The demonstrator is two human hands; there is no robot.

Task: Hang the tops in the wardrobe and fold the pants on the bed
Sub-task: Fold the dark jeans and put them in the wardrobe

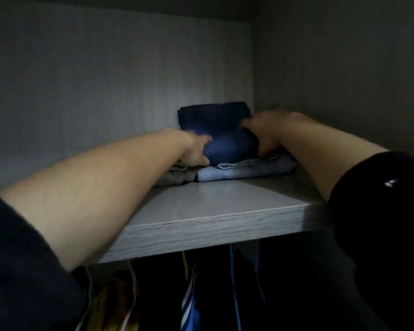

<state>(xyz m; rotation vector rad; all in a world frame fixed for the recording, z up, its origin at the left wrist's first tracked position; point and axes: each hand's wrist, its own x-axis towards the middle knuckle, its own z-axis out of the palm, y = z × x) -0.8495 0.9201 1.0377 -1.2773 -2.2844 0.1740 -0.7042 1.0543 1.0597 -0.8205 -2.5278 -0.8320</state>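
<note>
I stand at a wardrobe in a home: pale grey wood-grain boards close me in, a back panel [105, 91] ahead and a side wall [332, 68] on the right, with a shelf [225, 204] of the same board running across. Folded clothes are stacked in the far corner of that shelf, dark blue jeans [225, 130] resting on light blue pants [244, 172], a grey garment [175, 178] just beside those. Under the shelf it is dark, and thin coloured hangers [232, 263] and a blue-and-white striped top [189, 299] hang there.
</note>
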